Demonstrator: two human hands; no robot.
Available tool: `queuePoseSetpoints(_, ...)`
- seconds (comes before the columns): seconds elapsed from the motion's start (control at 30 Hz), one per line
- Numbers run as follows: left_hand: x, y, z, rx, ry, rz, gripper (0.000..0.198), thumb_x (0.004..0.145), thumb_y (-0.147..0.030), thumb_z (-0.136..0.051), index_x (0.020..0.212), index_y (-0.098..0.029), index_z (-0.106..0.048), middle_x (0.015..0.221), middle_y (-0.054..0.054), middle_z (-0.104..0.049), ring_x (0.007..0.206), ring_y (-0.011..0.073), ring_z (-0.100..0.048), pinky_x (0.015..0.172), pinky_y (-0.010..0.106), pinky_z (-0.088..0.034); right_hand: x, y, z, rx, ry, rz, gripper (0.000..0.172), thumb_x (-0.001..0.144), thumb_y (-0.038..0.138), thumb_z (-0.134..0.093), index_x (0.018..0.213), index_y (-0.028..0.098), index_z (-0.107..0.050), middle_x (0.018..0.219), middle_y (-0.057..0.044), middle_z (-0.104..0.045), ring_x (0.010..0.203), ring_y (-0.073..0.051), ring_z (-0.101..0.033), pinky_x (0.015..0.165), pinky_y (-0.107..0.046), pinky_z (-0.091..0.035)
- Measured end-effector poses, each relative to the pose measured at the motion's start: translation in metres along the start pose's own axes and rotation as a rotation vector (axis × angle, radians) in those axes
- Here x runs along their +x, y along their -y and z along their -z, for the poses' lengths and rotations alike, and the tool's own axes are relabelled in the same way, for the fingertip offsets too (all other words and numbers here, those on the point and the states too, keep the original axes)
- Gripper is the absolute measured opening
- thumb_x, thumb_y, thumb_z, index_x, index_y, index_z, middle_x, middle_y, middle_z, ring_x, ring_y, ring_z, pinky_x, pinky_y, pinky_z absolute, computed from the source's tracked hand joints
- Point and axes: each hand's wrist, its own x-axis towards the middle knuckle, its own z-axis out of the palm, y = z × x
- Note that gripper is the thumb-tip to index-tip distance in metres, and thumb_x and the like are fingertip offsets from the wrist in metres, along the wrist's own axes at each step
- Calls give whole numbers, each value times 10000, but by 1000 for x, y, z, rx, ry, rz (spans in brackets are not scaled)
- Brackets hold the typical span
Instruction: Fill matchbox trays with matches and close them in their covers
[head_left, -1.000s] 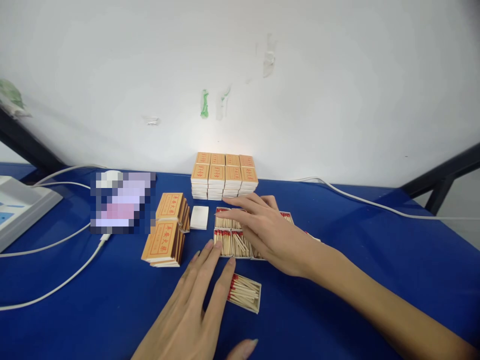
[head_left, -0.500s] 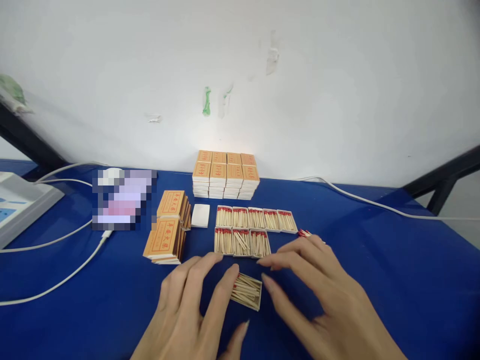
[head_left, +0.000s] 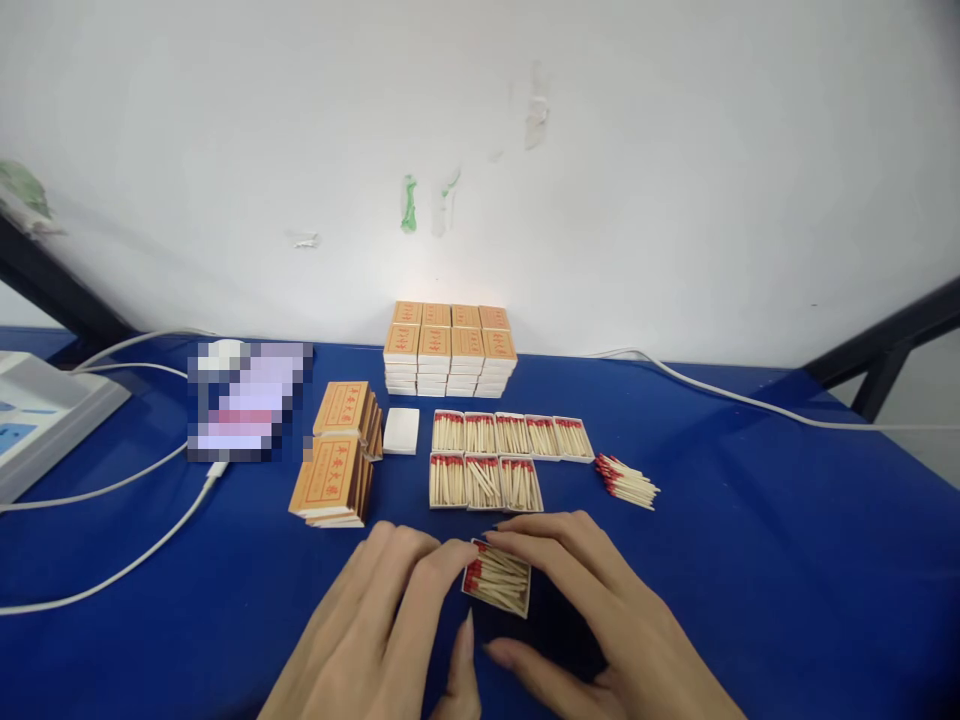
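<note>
An open tray of red-tipped matches (head_left: 499, 579) is tilted up off the blue table between both hands. My left hand (head_left: 382, 630) presses its fingertips against the tray's left end. My right hand (head_left: 600, 620) grips the tray's far edge and right side with fingers and thumb. Beyond it lie two rows of filled match trays (head_left: 495, 455), side by side. A loose bundle of matches (head_left: 626, 482) lies to their right.
Stacks of orange matchbox sleeves (head_left: 337, 465) stand left of the trays, a white blank box (head_left: 400, 431) beside them. A block of closed matchboxes (head_left: 448, 350) sits by the wall. White cables (head_left: 112, 570) and a white device (head_left: 45, 415) occupy the left.
My right hand drew back from the rows of trays to the near tray. Both hands closed on that tray and lifted one end.
</note>
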Motion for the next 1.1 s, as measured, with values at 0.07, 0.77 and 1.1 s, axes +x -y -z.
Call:
queuePoseSetpoints(0.07, -2, 4, -3, 18, 49, -26, 497, 1089, -143, -614, 1582, -169, -554, 1127, 102, -756, 939, 261, -798, 781, 379, -725, -2, -2, 6, 81, 70, -86, 501, 1043, 280, -854, 1508, 381, -696, 1461, -23, -757, 1298, -200, -778, 1101, -295, -665)
queuePoseSetpoints(0.77, 9, 7, -7, -217, 198, 36, 675, 1026, -94, -649, 1649, -260, -448, 1228, 68, -721, 995, 232, -849, 855, 359, -777, 7, -9, 7, 331, 278, -367, 699, 847, 179, -934, 1484, 384, -734, 1371, -25, -699, 1260, -251, -669, 1136, -413, -558)
queuePoseSetpoints(1.1, 8, 4, -7, -227, 89, 49, 661, 1040, -64, -498, 1670, -258, -454, 1346, 91, -751, 1135, 188, -861, 986, 274, -736, 8, -1, 18, 151, 298, -274, 464, 916, 214, -895, 1342, 349, -772, 1058, 20, -779, 1020, -227, -781, 1264, -522, -549)
